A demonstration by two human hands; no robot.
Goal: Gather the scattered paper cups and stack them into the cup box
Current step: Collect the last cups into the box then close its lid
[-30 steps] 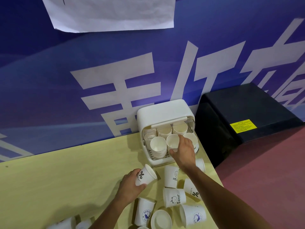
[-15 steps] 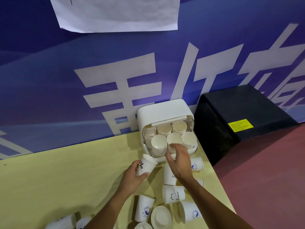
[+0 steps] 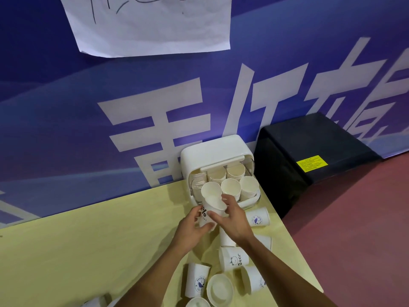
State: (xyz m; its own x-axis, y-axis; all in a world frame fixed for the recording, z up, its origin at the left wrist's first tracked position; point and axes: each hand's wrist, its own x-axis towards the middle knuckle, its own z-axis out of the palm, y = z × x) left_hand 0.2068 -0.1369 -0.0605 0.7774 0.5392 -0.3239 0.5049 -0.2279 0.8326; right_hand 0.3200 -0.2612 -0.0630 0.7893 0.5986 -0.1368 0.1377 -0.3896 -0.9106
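A white cup box (image 3: pixel 212 149) stands open against the blue wall, with several stacks of paper cups (image 3: pixel 230 187) lying mouth-outward inside. Just in front of it, both hands hold one white paper cup (image 3: pixel 213 207) with a black percent mark. My left hand (image 3: pixel 191 227) grips its lower part from the left. My right hand (image 3: pixel 232 218) curls round its rim side from the right. Several loose cups lie on the yellow table (image 3: pixel 88 251), among them a "Bear" cup (image 3: pixel 233 259) and one with a blue logo (image 3: pixel 257 219).
A black box (image 3: pixel 309 151) stands right of the table on the red floor. The table's right edge runs close by the loose cups. More cups (image 3: pixel 197 282) lie near the bottom of the view. A white paper sheet (image 3: pixel 150 25) hangs on the wall.
My right hand left the box's cups and came back to the cup in my left hand. My left hand raised that cup toward the box. Now both hands hold it.
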